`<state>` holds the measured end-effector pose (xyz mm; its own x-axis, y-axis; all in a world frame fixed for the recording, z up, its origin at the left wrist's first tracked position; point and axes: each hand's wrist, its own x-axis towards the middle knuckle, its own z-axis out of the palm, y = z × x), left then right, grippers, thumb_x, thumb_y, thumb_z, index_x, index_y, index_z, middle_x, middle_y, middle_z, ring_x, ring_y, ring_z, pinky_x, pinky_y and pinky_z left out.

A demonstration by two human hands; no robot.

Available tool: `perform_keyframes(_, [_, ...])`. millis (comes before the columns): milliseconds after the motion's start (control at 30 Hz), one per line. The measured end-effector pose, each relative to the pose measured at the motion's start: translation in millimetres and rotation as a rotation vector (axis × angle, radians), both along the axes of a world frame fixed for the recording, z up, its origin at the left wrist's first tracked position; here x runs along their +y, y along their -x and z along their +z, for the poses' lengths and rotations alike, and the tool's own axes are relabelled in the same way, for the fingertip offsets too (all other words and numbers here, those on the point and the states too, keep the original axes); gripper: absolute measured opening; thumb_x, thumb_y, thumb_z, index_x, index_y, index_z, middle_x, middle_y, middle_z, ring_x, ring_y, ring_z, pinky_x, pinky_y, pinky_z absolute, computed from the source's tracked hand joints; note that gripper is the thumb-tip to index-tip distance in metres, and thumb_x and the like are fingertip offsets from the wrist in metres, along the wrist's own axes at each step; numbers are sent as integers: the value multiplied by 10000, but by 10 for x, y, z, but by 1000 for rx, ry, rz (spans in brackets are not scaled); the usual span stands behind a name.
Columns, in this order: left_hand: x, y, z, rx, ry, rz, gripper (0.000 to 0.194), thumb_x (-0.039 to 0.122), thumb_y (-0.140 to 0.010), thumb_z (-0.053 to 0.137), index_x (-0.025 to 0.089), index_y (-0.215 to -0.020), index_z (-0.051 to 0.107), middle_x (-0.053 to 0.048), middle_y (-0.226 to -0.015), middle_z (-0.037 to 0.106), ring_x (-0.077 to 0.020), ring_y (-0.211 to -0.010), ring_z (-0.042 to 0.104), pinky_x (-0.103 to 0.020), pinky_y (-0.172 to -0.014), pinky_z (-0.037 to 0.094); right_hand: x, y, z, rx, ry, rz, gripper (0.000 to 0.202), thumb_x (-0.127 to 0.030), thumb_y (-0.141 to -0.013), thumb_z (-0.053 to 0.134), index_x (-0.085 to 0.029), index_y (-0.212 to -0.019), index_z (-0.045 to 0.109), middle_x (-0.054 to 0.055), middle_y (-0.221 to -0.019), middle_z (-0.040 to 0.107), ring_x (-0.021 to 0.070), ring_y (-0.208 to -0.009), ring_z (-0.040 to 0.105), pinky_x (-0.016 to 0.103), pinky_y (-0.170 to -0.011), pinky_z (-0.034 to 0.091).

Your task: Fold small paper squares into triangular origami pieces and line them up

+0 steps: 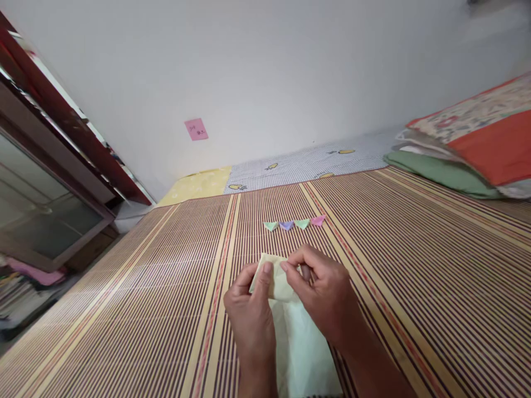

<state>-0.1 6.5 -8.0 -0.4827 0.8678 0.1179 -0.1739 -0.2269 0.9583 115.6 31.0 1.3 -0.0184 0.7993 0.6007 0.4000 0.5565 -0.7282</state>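
Note:
A pale yellow sheet of paper [282, 287], partly folded, is held up between my two hands. My left hand [253, 304] grips its left side, thumb on top and fingers behind. With thumb and forefinger, my right hand [321, 282] pinches its upper right edge. Below the hands a pale green sheet of paper [309, 345] lies on the striped mat, partly covered by my wrists. Beyond them several small folded paper pieces stand in a row: a green one [271, 226], a purple one [286, 225], another green one [302, 224] and a pink one [318, 220].
The striped bamboo mat [145, 309] spreads over the bed, with patterned cloth [286, 166] along the wall. Folded bedding [468, 143] is piled at the right. A pink note [196, 129] sticks to the white wall. A framed glass panel [41, 199] stands at the left.

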Motion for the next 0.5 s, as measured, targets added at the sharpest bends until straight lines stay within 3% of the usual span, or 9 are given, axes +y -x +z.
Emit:
perform_keyframes(133, [6,13,3,-24,4,-11,197,363,-788,820,180,-851,786,12,-679,655,-111,-610,589,-194,-538,475,0,19,14,-8,-28,5,193,-155,-899,594,-190,-711,565,-36,-656,522,120,-570,445,274,-570,349])
perform_keyframes(333, [51,-11,35,-350,-20,-93,227,341,-717,864,153,-757,743,-13,-658,679,-132,-598,642,-223,-583,526,-10,32,13,126,97,77,134,-180,-866,670,-204,-741,626,-55,-622,538,115,-540,438,254,-525,348])
perform_keyframes(500, [50,-16,42,-364,-30,-97,224,316,-705,872,148,-762,735,-22,-678,695,-149,-638,671,-244,-632,554,-12,44,22,222,181,118,144,-216,-886,663,-202,-747,628,-46,-637,567,115,-535,434,252,-509,351])
